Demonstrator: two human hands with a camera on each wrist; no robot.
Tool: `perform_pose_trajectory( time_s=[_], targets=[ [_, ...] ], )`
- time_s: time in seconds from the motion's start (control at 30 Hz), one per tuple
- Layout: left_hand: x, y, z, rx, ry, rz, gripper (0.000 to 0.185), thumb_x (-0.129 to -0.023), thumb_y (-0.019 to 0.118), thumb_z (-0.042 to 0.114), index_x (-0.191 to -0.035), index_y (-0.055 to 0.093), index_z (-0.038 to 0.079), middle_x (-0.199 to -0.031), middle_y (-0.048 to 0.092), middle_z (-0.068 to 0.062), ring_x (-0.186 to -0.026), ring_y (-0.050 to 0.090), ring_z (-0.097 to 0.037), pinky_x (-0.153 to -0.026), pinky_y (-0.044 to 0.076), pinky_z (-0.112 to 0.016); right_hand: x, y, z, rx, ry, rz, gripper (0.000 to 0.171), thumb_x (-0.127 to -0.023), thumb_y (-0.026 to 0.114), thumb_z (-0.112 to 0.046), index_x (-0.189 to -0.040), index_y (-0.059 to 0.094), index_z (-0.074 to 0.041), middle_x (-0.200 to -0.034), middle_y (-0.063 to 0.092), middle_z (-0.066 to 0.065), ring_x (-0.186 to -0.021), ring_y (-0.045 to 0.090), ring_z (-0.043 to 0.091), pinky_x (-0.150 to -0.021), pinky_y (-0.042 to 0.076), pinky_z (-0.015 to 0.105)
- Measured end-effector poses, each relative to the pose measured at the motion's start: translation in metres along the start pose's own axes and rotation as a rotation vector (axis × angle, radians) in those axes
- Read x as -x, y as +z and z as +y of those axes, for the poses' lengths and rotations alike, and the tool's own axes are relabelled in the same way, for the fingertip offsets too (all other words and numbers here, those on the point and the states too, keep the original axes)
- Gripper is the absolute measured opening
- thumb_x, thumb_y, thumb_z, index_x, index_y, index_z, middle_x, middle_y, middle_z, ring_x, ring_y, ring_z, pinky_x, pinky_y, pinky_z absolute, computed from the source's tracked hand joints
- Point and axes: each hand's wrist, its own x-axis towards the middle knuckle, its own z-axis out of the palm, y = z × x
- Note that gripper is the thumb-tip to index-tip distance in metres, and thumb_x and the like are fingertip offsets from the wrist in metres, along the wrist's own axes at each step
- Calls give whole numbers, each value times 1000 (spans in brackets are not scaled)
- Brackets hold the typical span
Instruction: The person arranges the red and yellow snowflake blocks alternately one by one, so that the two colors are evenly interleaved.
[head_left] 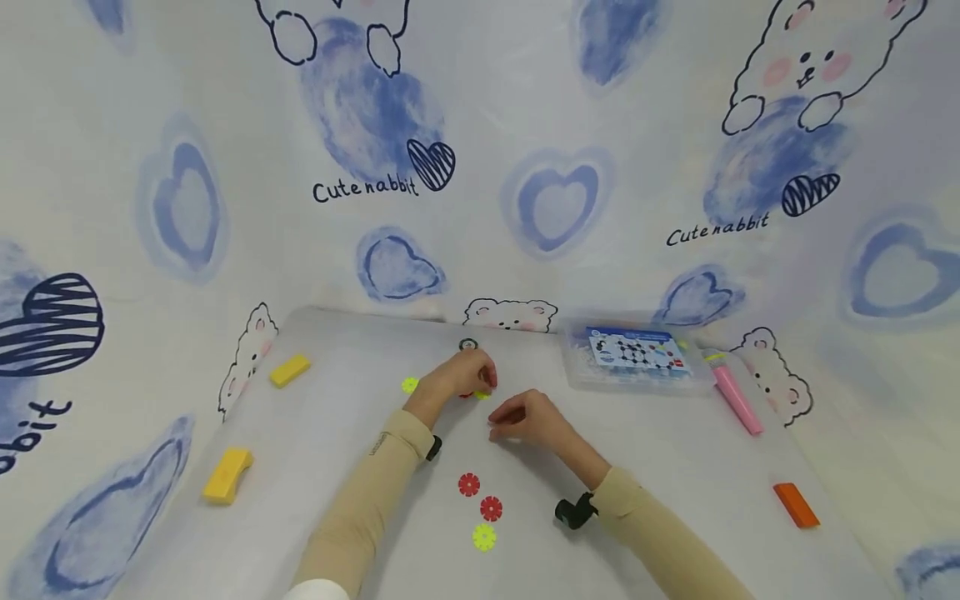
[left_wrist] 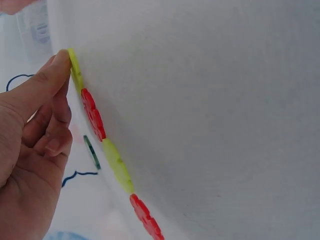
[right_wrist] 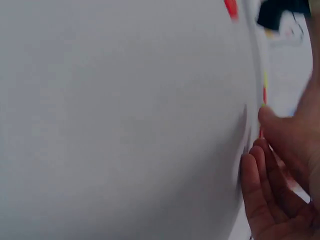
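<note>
Near the back of the table my left hand [head_left: 459, 375] pinches the edge of a yellow-green notched disc [left_wrist: 76, 72] between thumb and fingers. That disc ends a row with a red disc [left_wrist: 93, 115], another yellow-green disc [left_wrist: 118, 165] and a second red disc [left_wrist: 146, 217]. Just right of it, my right hand [head_left: 531, 418] hovers low over the table, a gap between thumb and fingers and nothing held. Closer to me lie two loose red discs [head_left: 468, 484] [head_left: 491, 508] and a yellow-green disc [head_left: 484, 537].
A clear plastic box [head_left: 637, 358] with a blue label stands at the back right, beside a pink tube [head_left: 737, 400]. An orange block [head_left: 797, 505] lies at right. Two yellow blocks [head_left: 289, 371] [head_left: 228, 476] lie at left. Behind the row sits a small dark ring [head_left: 468, 344].
</note>
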Motion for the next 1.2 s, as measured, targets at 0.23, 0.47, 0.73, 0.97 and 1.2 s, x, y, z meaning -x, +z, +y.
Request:
perform_pose_trajectory(
  time_s=[0.23, 0.47, 0.73, 0.97, 1.2],
  targets=[
    [3, 2, -5, 35, 43, 18, 5, -96, 84, 6, -100, 81, 4, -96, 79, -4, -84, 68, -12, -76, 58, -27, 28, 30, -19, 72, -143, -162, 31, -87, 95, -21, -113, 84, -9, -102, 80, -1, -89, 70, 7, -81, 59, 21],
    [3, 1, -6, 67, 33, 9, 4, -97, 81, 3, -101, 80, 3, -93, 78, -4, -73, 63, -10, -65, 53, -23, 40, 42, -29, 140, -131, -199, 25, -87, 95, -23, -108, 84, -18, -97, 72, -10, -88, 64, 2, -82, 57, 20],
    [2, 3, -3, 80, 3, -1, 5, -98, 81, 5, -102, 80, 3, -93, 77, -4, -68, 59, -10, -60, 50, -22, 39, 38, -25, -89, -224, -369, 18, -96, 84, -10, -113, 79, -16, -105, 80, 0, -91, 71, 5, -90, 61, 24],
    [2, 2, -4, 78, -7, -4, 4, -98, 80, 5, -102, 80, 5, -94, 77, -5, -67, 59, -10, -60, 50, -22, 37, 30, -3, -461, -257, -411, 19, -98, 78, 0, -117, 79, 4, -112, 80, 27, -94, 82, 16, -84, 66, 30],
    [3, 4, -6, 38, -2, 21, 4, -97, 82, 6, -100, 80, 6, -94, 75, -3, -73, 60, -11, -63, 51, -22, 29, 18, 9, -412, -181, -252, 17, -98, 80, -4, -113, 82, 2, -112, 83, 18, -99, 82, 13, -92, 65, 31]
  ],
)
